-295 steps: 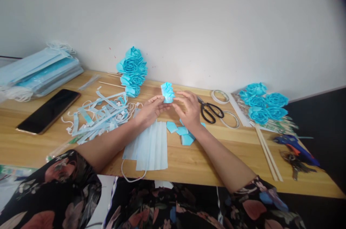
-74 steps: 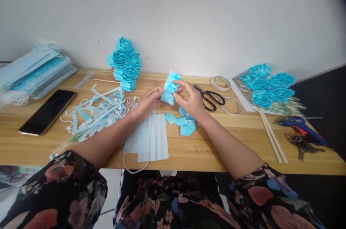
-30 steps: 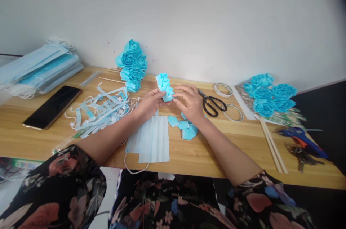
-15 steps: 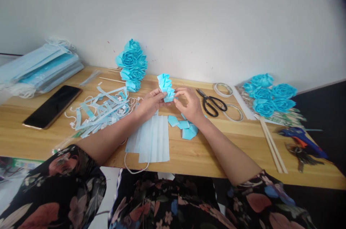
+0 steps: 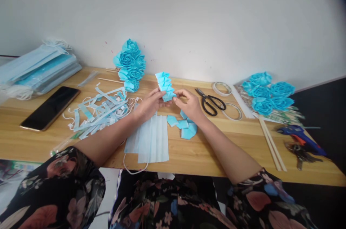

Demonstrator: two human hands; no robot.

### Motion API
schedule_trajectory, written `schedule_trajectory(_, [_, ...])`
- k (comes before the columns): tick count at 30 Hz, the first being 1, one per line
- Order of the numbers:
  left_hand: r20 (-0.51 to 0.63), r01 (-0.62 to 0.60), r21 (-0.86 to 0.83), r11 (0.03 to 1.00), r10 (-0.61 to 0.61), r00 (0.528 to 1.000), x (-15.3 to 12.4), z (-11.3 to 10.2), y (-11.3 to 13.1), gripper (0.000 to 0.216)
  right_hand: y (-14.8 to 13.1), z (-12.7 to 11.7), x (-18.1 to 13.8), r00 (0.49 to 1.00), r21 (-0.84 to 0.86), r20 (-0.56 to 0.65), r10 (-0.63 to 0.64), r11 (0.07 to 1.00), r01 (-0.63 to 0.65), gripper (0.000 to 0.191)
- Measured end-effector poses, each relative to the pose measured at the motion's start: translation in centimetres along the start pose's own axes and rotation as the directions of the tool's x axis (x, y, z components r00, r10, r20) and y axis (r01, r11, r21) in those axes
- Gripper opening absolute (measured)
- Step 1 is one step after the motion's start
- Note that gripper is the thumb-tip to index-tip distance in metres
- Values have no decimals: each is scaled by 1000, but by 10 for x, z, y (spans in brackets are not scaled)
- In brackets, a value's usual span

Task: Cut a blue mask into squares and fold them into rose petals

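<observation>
When looking from near to far, taking the bright-blue zigzag-folded fabric strip (image 5: 164,85) as clock centre, can see pale-blue pleated fabric rectangles (image 5: 153,140) at half past six. At five o'clock, can see five-sided blue fabric pieces (image 5: 187,131). At centre, holding the strip above the brown wooden table (image 5: 194,157) with the left hand (image 5: 148,106), pinching its lower right corner with the right hand (image 5: 190,106). Beyond, can see black-handled metal scissors (image 5: 209,97) past three, clustered blue fabric roses (image 5: 131,64) at ten.

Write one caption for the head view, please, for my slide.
Left hand and right hand hold a folded blue strip over a wooden table, with scissors and blue flowers nearby.
</observation>
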State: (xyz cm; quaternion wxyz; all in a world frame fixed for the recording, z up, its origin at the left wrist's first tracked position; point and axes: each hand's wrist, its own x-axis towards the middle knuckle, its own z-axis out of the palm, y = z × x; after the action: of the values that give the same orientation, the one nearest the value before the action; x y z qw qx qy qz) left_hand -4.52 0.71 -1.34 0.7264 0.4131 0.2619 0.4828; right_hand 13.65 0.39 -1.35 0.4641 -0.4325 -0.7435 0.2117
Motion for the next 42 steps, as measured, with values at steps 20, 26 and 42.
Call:
schedule_trajectory(20, [-115, -92, 152, 984, 110, 987, 3, 0, -10, 54, -4, 4, -2, 992, 42, 121, 26, 999, -31, 17])
schedule_trajectory(26, [-74, -80, 167, 983, 93, 993, 0, 3, -10, 63, 8, -8, 0, 938, 303, 339, 75, 935, -184, 30])
schedule_trajectory(42, [-147, -120, 187, 975, 149, 978, 7, -6, -11, 53, -7, -12, 2, 960, 32, 211, 183, 980, -194, 22])
